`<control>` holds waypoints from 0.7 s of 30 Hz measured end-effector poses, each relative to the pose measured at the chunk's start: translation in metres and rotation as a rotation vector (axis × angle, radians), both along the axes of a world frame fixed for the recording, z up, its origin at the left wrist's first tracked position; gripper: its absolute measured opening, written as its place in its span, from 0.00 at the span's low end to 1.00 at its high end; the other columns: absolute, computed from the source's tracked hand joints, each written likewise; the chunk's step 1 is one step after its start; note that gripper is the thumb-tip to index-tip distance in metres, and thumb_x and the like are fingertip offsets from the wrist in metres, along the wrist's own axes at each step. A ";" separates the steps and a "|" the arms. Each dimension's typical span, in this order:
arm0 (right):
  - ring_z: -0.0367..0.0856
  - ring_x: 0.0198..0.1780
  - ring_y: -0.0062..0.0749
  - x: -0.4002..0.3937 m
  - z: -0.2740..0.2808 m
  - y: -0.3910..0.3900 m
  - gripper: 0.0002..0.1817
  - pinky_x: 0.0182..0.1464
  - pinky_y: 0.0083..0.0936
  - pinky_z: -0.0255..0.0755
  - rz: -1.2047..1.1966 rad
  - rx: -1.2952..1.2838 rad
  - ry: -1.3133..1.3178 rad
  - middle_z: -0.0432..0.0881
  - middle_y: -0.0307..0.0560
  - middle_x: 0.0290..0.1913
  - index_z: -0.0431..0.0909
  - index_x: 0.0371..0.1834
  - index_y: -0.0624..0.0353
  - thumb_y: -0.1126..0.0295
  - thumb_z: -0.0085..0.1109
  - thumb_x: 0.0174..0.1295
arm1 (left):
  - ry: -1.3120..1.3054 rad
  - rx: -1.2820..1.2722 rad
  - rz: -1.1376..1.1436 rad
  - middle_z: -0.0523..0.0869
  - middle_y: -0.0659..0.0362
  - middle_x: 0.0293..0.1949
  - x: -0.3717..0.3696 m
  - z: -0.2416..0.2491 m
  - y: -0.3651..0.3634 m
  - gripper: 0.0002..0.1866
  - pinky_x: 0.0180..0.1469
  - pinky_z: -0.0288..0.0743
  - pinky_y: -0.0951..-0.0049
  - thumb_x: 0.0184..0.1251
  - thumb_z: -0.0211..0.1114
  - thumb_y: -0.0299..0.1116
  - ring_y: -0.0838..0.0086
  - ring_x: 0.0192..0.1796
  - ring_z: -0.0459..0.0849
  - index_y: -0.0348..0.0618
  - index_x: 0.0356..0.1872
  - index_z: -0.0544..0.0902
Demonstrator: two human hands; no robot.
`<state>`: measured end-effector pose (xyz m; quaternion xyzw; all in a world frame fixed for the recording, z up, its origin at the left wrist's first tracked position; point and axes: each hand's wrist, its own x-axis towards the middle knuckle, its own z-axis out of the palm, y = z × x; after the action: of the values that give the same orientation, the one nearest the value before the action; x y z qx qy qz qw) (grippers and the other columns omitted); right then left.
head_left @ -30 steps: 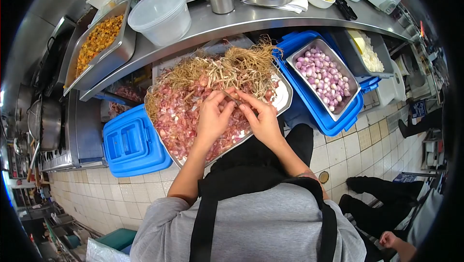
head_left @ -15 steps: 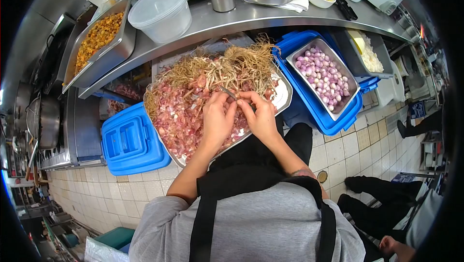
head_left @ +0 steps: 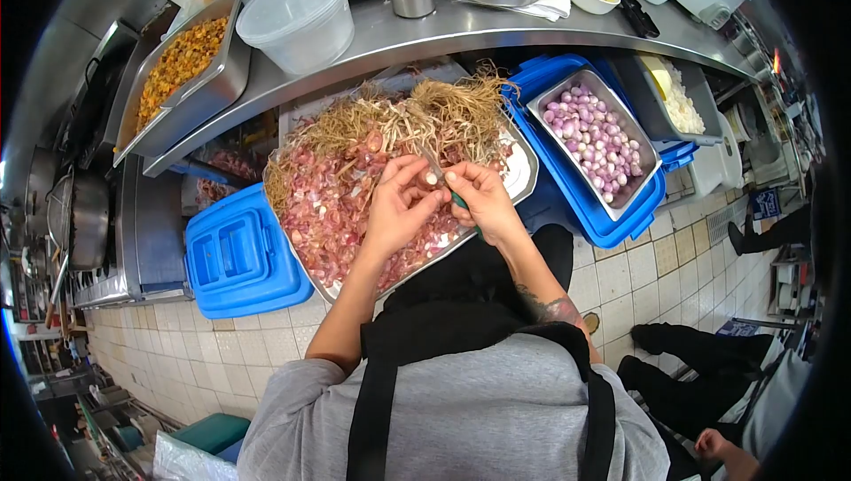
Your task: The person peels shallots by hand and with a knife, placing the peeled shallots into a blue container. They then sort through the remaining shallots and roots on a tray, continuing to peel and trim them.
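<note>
My left hand (head_left: 401, 208) pinches a small shallot (head_left: 432, 178) between thumb and fingers, its pale part showing. In my right hand (head_left: 484, 201) is a paring knife (head_left: 459, 201) with a green handle, the blade pointing up and away beside the shallot. Both hands are over a large tray (head_left: 520, 176) on my lap side of the counter. Reddish shallot skins (head_left: 332, 202) heap across the tray, with dry stringy roots and stalks (head_left: 461, 109) along its far side. To the right, a metal pan (head_left: 654, 166) holds many peeled purple-white shallots (head_left: 594, 140).
The pan rests on a blue lid (head_left: 634, 228); another blue lid (head_left: 229, 255) lies left. A steel counter (head_left: 381, 42) spans the far side, bearing a plastic tub (head_left: 297, 24) and a pan of diced food (head_left: 182, 69). A person's dark-clad legs (head_left: 691, 366) are at right.
My right hand has turned and drawn back slightly, exposing the knife's green handle and blade. The fingers of my left hand have shifted, and the shallot now shows between the hands.
</note>
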<state>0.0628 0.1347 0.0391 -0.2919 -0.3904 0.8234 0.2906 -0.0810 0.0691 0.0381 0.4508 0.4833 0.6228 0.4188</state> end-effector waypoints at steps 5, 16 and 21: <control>0.60 0.14 0.12 0.000 0.005 -0.002 0.09 0.14 0.11 0.48 0.062 -0.033 0.013 0.75 0.38 0.26 0.73 0.38 0.60 0.65 0.52 0.67 | 0.023 0.025 0.067 0.65 0.56 0.52 -0.003 -0.011 -0.001 0.19 0.47 0.77 0.77 0.55 0.61 0.13 0.74 0.50 0.76 0.27 0.51 0.74; 0.61 0.15 0.10 -0.011 -0.011 0.002 0.10 0.15 0.10 0.51 -0.173 0.147 -0.101 0.76 0.38 0.25 0.74 0.46 0.62 0.68 0.51 0.68 | -0.475 -0.087 0.032 0.77 0.57 0.48 -0.014 -0.012 -0.010 0.19 0.48 0.76 0.75 0.64 0.55 0.20 0.74 0.46 0.79 0.33 0.58 0.71; 0.63 0.16 0.11 -0.015 -0.017 0.002 0.17 0.17 0.10 0.55 -0.171 0.260 -0.213 0.76 0.37 0.24 0.71 0.56 0.64 0.67 0.50 0.68 | -0.530 -0.103 0.159 0.80 0.55 0.45 -0.014 -0.020 -0.009 0.19 0.49 0.76 0.75 0.64 0.54 0.21 0.72 0.46 0.81 0.32 0.58 0.70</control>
<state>0.0476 0.1365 0.0223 -0.3696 -0.4961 0.7027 0.3516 -0.0945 0.0598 0.0180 0.2108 0.4218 0.7246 0.5026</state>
